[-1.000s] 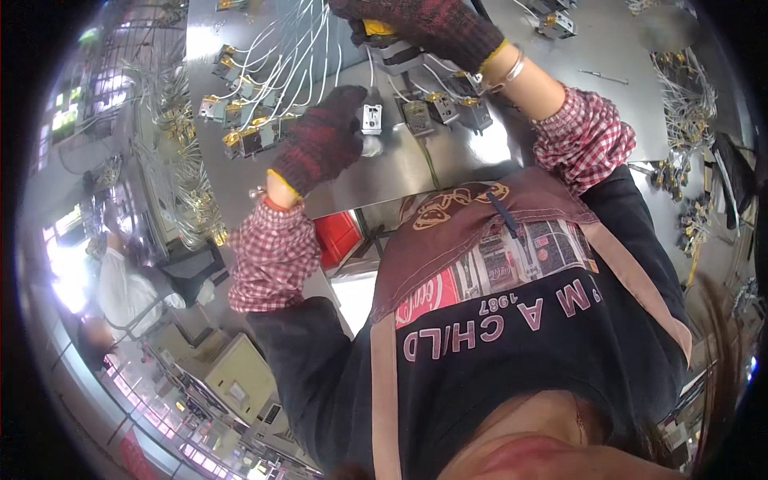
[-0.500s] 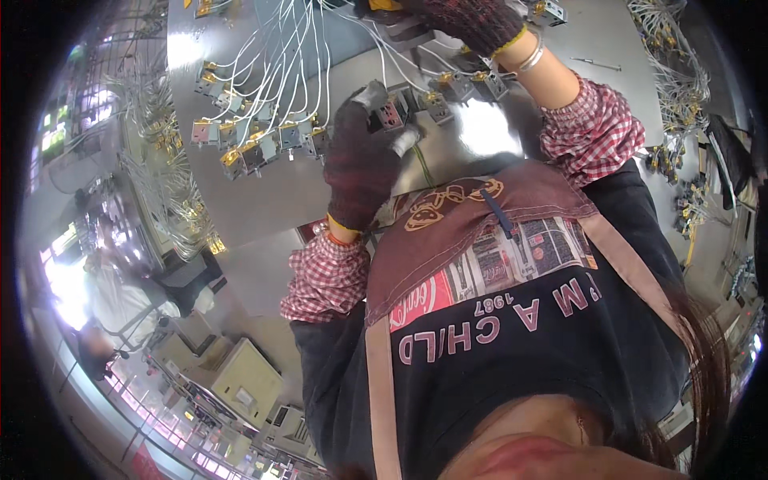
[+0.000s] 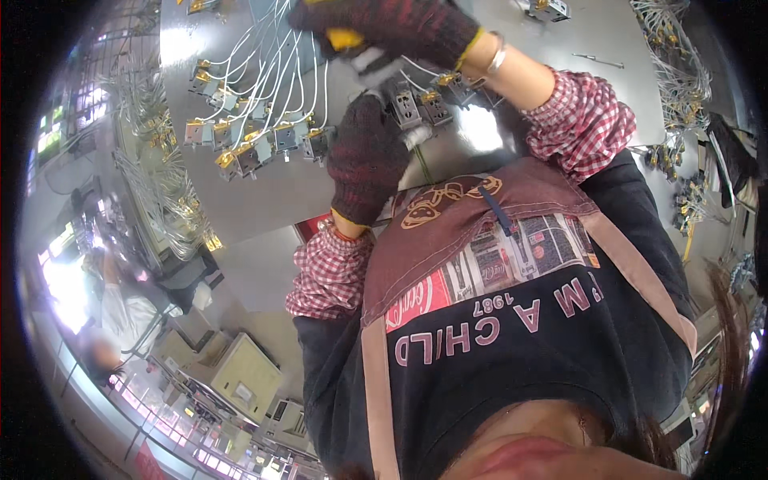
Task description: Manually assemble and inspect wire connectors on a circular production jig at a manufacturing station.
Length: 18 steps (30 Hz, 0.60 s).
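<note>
My left hand (image 3: 366,152), in a dark red-black knit glove with pale fingertips, is closed around the near side of a small metal socket box (image 3: 406,110). Its finger and thumb press at the box's edges. My right hand (image 3: 408,30), gloved the same way, is wrapped around a black-and-yellow tool (image 3: 344,38) above and beyond the left hand. Motion smears the tool, so its exact kind does not show. More socket boxes (image 3: 436,106) with white wires stand just right of the held one.
Left of my hands lies a cluster of wired metal boxes (image 3: 256,144), under a fan of white wires (image 3: 292,72). A thin screwdriver (image 3: 598,61) rests on the grey metal table (image 3: 552,104) at right. Wire bundles hang past both table sides. A person (image 3: 132,312) sits at far left.
My right hand has swung left and slightly nearer with the tool. The left hand has shifted a little to the right, and the box at its fingers has turned and moved right.
</note>
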Available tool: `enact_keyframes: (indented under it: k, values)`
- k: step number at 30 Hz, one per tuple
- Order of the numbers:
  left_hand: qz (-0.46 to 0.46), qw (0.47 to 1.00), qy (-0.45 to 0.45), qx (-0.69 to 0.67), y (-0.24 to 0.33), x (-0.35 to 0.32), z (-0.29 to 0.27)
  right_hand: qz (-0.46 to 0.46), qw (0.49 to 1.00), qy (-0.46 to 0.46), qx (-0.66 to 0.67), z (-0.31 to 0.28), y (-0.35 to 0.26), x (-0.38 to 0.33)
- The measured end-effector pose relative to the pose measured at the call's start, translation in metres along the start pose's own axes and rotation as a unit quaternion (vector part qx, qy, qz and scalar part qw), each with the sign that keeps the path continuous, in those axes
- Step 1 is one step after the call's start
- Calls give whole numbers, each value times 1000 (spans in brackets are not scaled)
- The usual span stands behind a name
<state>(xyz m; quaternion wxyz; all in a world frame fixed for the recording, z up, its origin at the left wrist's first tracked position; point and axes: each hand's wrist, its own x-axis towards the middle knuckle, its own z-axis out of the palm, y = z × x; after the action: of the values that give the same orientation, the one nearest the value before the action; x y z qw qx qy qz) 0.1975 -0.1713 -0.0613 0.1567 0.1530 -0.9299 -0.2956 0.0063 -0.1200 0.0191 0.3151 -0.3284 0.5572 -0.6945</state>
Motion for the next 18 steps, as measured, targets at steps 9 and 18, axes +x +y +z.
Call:
enact_keyframes:
  k: [9, 18]
  values:
    - [8, 997, -2, 82, -10, -7, -1, -236, 919, -61, -308, -10, 50, 42]
    - [47, 998, -4, 35, -14, -6, -5, -44, 981, -82, -168, 2, 43, 26]
